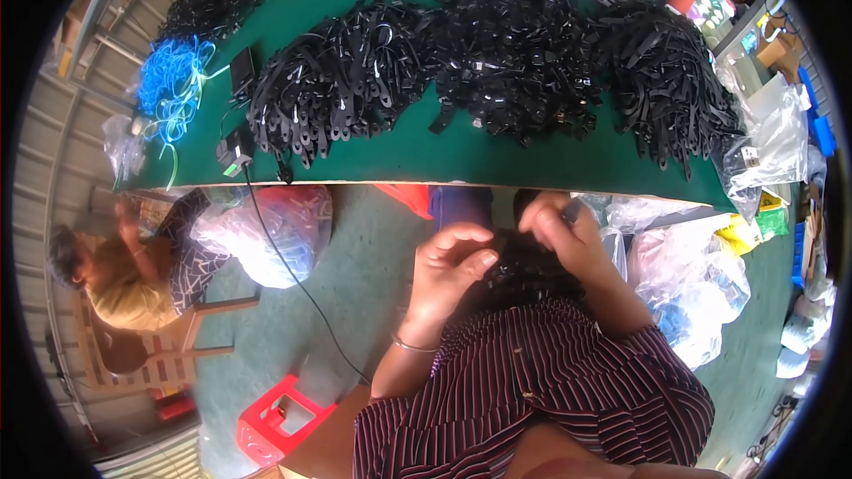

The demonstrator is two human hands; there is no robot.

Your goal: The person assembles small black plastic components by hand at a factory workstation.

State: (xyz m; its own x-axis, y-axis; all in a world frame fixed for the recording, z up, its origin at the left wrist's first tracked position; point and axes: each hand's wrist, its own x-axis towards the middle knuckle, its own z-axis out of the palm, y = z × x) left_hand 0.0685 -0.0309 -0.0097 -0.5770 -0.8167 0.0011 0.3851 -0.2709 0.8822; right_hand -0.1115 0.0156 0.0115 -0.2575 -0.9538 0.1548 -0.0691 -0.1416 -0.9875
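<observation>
Over my lap, my left hand is curled, its thumb and forefinger bent toward each other. Close by on the right, my right hand has its fingers folded in. Anything small and dark held in either hand blends into the dark pile behind, so I cannot make it out. Between and below the hands, a heap of small black parts lies on my lap. Beyond them, the green table bears black straps with holed ends, a heap of black clip-like pieces and more black straps.
Blue cords lie at the table's left, near a black adapter whose cable hangs down. Filled plastic bags stand right of me, another bag left. A red stool is at lower left; a person sits farther left.
</observation>
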